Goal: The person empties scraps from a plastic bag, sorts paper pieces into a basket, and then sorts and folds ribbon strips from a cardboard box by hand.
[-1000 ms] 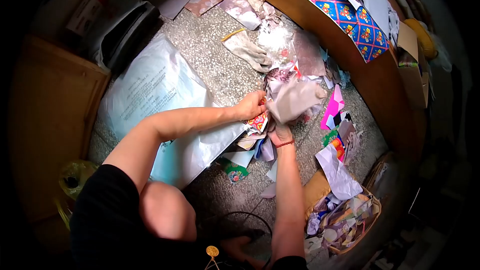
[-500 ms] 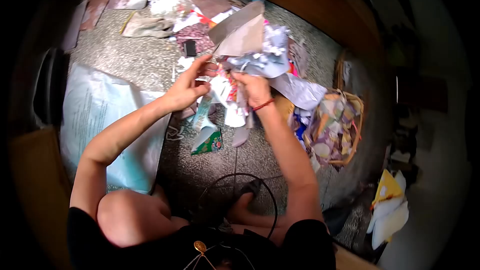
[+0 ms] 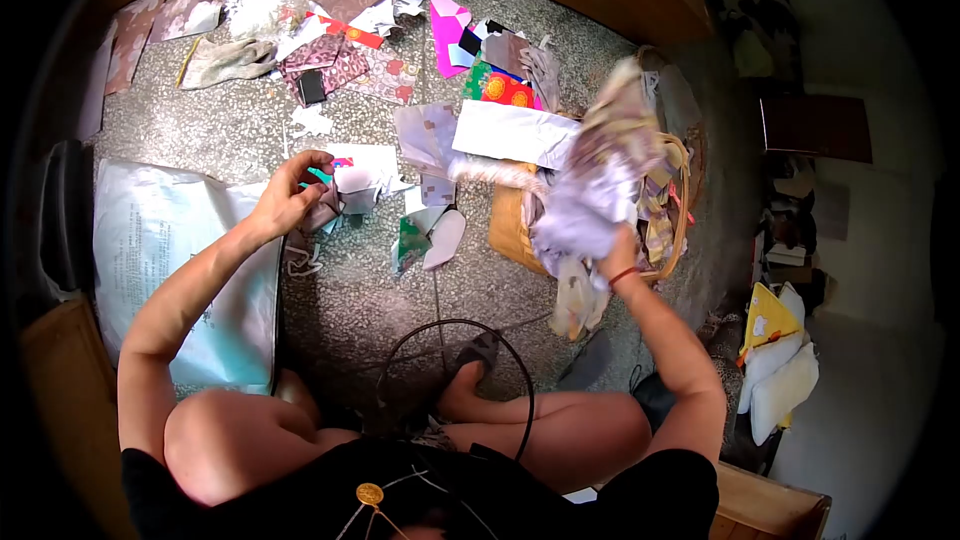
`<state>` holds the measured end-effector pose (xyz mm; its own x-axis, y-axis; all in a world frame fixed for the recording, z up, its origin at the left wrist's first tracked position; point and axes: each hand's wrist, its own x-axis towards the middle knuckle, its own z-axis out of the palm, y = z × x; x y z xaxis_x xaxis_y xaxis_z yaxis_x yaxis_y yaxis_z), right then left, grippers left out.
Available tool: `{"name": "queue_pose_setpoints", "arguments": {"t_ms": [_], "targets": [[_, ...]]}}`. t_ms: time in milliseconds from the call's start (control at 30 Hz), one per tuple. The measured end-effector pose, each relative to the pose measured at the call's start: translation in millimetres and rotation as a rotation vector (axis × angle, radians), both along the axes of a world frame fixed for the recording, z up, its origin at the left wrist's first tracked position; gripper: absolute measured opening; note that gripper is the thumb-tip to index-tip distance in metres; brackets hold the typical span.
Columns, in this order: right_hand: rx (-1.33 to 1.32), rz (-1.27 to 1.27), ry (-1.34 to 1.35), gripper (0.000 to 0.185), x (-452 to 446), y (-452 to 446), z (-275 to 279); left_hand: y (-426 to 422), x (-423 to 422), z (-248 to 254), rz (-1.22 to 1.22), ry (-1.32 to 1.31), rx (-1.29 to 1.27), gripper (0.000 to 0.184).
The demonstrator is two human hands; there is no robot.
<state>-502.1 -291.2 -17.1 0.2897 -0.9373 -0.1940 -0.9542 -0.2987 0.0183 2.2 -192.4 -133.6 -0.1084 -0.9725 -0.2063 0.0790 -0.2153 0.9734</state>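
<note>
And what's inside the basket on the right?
Mixed scraps show inside the basket, near its right rim. The blurred bundle in the right hand covers the left part; the scraps hide the bottom.

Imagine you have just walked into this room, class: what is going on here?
A person sits on the speckled floor among scattered paper. The right hand holds a bunch of scraps, blurred, up against the basket, which already has scraps in it. The left hand is beside some smaller pieces; whether it grips any is unclear. A big plastic bag and a glove lie to the left.
</note>
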Motion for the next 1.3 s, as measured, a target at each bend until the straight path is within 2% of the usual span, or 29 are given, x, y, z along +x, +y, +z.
{"name": "queue_pose_setpoints", "arguments": {"t_ms": [33,100,133,233,333,400,500,533,633,667,733,767,833,867,900,933,967,1000,1067,1133,1167,1200,1233,1267,1300], "targets": [[0.001,-0.001,-0.002,0.016,18.5,6.8,-1.4,2.0,1.3,-0.5,-0.007,0.006,0.013,0.041],[0.032,0.209,-0.007,0.027,51.6,18.1,0.2,6.0,0.9,-8.7,0.025,0.040,0.034,0.035],[0.037,0.202,-0.014,0.027,51.5,15.2,-0.1,6.4,1.6,-11.9,0.018,0.033,0.040,0.035],[0.341,0.219,0.032,0.027,66.9,-14.6,5.9,6.3,-2.2,-11.7,-0.017,0.049,0.056,0.030],[0.460,0.319,0.047,0.035,49.9,-40.0,-30.5,5.4,-8.3,-9.8,-0.072,0.082,0.096,0.027],[0.494,0.179,0.205,0.035,41.9,-43.9,-71.0,9.0,-12.5,-10.8,-0.066,0.086,0.110,0.023],[0.610,0.106,0.427,0.032,48.2,-28.6,-119.0,18.8,-14.1,-8.3,-0.138,-0.164,0.082,0.019],[0.641,0.104,0.467,0.031,48.6,-25.9,-126.2,23.9,-13.2,-11.5,-0.202,-0.347,0.090,0.025],[0.742,0.093,0.456,0.029,45.4,-28.0,-130.5,38.9,-20.3,-8.6,-0.252,-0.624,-0.228,0.024],[0.788,0.088,0.416,0.028,44.3,-28.9,-128.5,50.2,-18.6,-13.0,-0.370,-0.795,-0.161,0.025],[0.912,0.051,0.274,0.027,41.6,-30.1,-119.8,65.7,-11.4,-25.3,-0.501,-1.062,-0.451,0.025],[0.988,0.018,0.173,0.026,38.6,-32.5,-113.6,75.3,-5.4,-32.4,-0.489,-1.066,-0.434,0.025],[1.173,-0.113,-0.088,0.025,35.4,-39.4,-89.8,97.1,11.3,-49.3,-0.539,-1.320,-0.585,0.024],[1.198,-0.139,-0.205,0.025,33.3,-46.0,-73.8,107.5,21.5,-61.6,-0.654,-1.347,-0.460,0.026],[1.260,-0.188,-0.314,0.024,33.2,-53.1,-55.4,117.4,31.5,-64.0,-0.637,-1.376,-0.450,0.027],[0.551,0.234,-0.166,0.019,63.3,-48.0,-14.0,128.8,42.9,-67.1,-0.621,-1.405,-0.439,0.028],[0.561,0.206,-0.092,0.017,73.4,-54.7,11.6,146.0,60.1,-98.2,-0.630,-1.513,-0.620,0.027],[0.567,0.180,-0.020,0.015,82.6,-62.7,33.8,153.0,71.3,-99.6,-0.467,-1.501,-0.711,0.025],[0.325,0.219,0.207,0.010,118.9,-65.3,76.6,178.4,105.3,-123.6,-0.933,-1.659,-0.378,0.031],[0.202,0.374,0.038,0.014,166.9,-58.5,94.7,184.4,123.8,-108.1,-0.952,-1.736,-0.214,0.025],[0.320,0.298,-0.108,0.013,197.0,-50.9,97.0,191.8,139.0,-108.2,-0.882,-1.816,-0.431,0.020],[0.348,0.416,-0.289,0.015,210.8,-48.0,75.0,177.5,140.3,-94.1,-0.991,-1.598,0.033,0.022],[0.374,0.439,-0.340,0.018,236.9,-36.7,59.1,163.5,133.4,-58.5,-0.855,-1.370,0.204,0.026],[0.406,0.415,-0.460,0.024,248.6,-30.1,20.1,148.5,122.7,-27.7,-0.714,-1.136,0.360,0.030],[0.455,0.375,-0.298,0.034,263.7,-23.3,-9.1,133.2,113.3,-18.4,-0.730,-0.934,0.347,0.034]]}}
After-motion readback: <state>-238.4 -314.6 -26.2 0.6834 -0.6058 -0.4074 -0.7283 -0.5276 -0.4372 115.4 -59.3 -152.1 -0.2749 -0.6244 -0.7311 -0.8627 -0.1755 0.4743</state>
